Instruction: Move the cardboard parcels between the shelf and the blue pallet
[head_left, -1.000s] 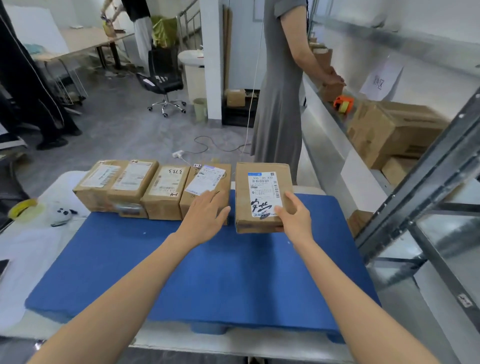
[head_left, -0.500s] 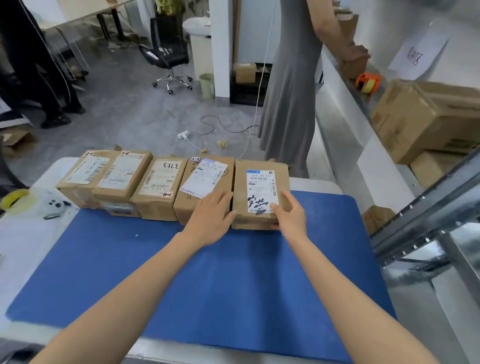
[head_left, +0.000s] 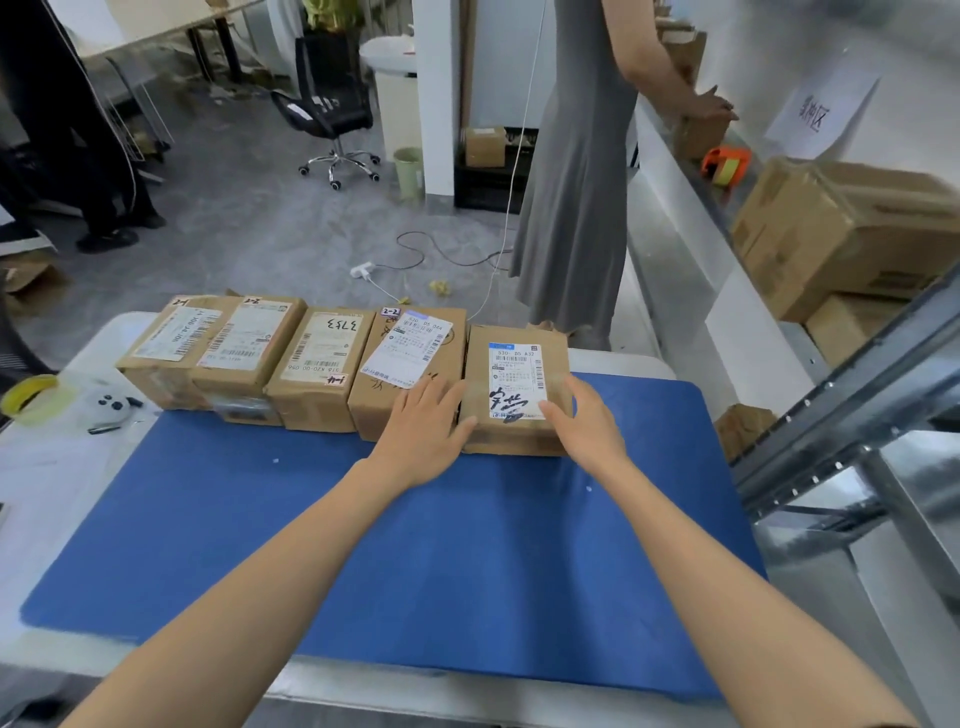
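Several cardboard parcels stand in a row along the far edge of the blue pallet (head_left: 395, 551). The rightmost parcel (head_left: 514, 374) carries a white label with black handwriting. My right hand (head_left: 587, 426) lies with straight fingers on its near right corner. My left hand (head_left: 423, 428) rests flat on the near end of the neighbouring parcel (head_left: 410, 348), thumb against the rightmost parcel's left side. Further left stand a parcel marked 3753 (head_left: 322, 358) and two more (head_left: 208, 338). The metal shelf (head_left: 852, 395) rises at the right.
A person in a grey dress (head_left: 576, 208) stands beyond the pallet, hands on a box on the long white counter (head_left: 691, 249). Large cartons (head_left: 841, 234) sit at the right. A tape roll (head_left: 31, 397) lies on the white table at left. An office chair (head_left: 332, 114) stands behind.
The rightmost parcel has moved left until it stands close beside its neighbour. Both hands stayed on the boxes, and the camera has tilted down slightly.
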